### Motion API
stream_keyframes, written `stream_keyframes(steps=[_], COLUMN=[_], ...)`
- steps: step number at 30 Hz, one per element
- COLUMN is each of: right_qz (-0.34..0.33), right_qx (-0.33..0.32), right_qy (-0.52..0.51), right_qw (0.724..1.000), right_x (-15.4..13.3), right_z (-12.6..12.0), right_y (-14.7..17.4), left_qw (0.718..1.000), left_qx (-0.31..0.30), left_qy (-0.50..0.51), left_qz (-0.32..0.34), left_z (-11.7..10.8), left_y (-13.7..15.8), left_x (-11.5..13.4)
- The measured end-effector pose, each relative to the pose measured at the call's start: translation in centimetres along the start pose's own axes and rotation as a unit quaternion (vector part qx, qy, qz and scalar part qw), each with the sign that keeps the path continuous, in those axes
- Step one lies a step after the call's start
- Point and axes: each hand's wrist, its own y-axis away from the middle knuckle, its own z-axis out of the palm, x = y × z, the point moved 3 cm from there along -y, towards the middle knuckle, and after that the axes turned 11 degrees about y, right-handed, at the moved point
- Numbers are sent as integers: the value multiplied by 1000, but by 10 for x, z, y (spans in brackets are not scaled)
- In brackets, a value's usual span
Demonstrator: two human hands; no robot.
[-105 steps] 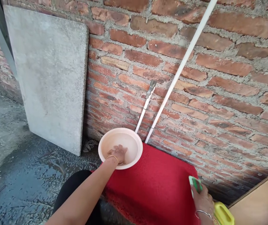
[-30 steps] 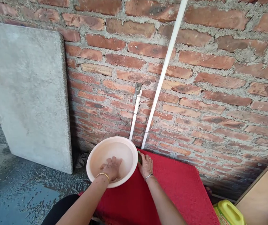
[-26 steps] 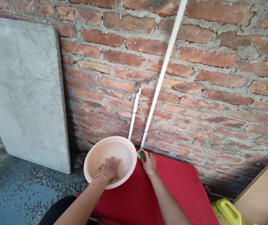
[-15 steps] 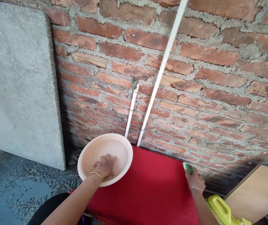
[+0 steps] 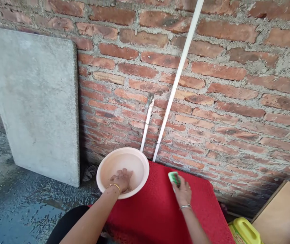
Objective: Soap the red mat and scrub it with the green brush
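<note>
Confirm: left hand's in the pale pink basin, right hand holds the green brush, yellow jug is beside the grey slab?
One thing's wrong: the head view shows the yellow jug at the lower right near the tan panel, not beside the grey slab. The rest holds: left hand in the pale pink basin, right hand holding the green brush.

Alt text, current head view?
A person's right hand holds a green brush on or just over a red surface; the left hand is inside a pale pink basin. Behind are a brick wall and white pipes; a yellow jug is lower right.
</note>
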Motion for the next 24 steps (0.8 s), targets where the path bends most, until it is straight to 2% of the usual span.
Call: stream_keyframes(steps=[2, 4, 6, 8, 11, 16, 18, 21, 24], right_qz=[-70, -110, -139, -158, -144, -21, 14, 3, -77], right_qx=[-12, -20, -32, -41, -45, -36, -31, -18, -10], right_qy=[-16, -26, -26, -17, 13, 76, 90, 79, 25], right_qw=[997, 993, 989, 986, 988, 996, 995, 997, 997], right_x=[-58, -103, -132, -145, -131, -64, -48, -55, -94], right_z=[6, 9, 12, 14, 13, 4, 2, 3, 8], right_y=[13, 26, 35, 40, 34, 12, 10, 19, 40], left_qw=[1000, 1000, 1000, 1000, 1000, 1000, 1000, 1000, 1000], left_qx=[-4, -6, -1, 4, 5, 0, 4, 4, 4], left_qy=[-1, 0, -4, -8, -9, -1, 2, 3, 4], left_qz=[-4, -6, -4, -1, 2, 3, 2, 2, 8], left_z=[0, 0, 1, 2, 1, -3, -4, -3, 0], left_y=[0, -2, -4, -5, -3, 2, 3, 1, -1], left_x=[0, 0, 0, -1, 0, 3, 4, 3, 0])
